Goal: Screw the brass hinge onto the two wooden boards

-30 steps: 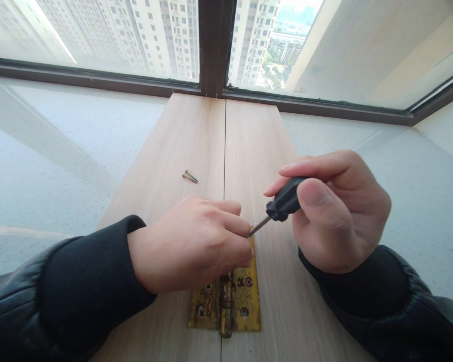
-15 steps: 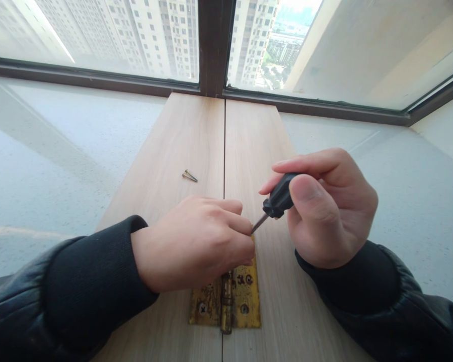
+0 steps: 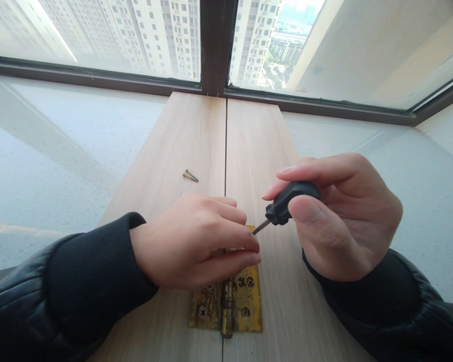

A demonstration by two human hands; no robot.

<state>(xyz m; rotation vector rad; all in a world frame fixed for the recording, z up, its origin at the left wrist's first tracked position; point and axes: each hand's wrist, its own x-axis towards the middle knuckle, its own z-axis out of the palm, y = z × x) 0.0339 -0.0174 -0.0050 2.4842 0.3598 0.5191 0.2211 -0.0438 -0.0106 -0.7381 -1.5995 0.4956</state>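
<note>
Fingers of the right hand (image 3: 342, 221) grip the screwdriver (image 3: 291, 195); its tip reaches the left hand (image 3: 194, 241), fingers curled closed atop the hinge (image 3: 246, 294).

Lying flat across the seam between two pale wooden boards (image 3: 196, 130): tarnished brass hinge (image 3: 246, 296), pin running along the seam, upper part being covered. Tilting down-left toward its upper right leaf: stubby black-handled screwdriver (image 3: 285, 206), thin metal shaft showing.
</note>
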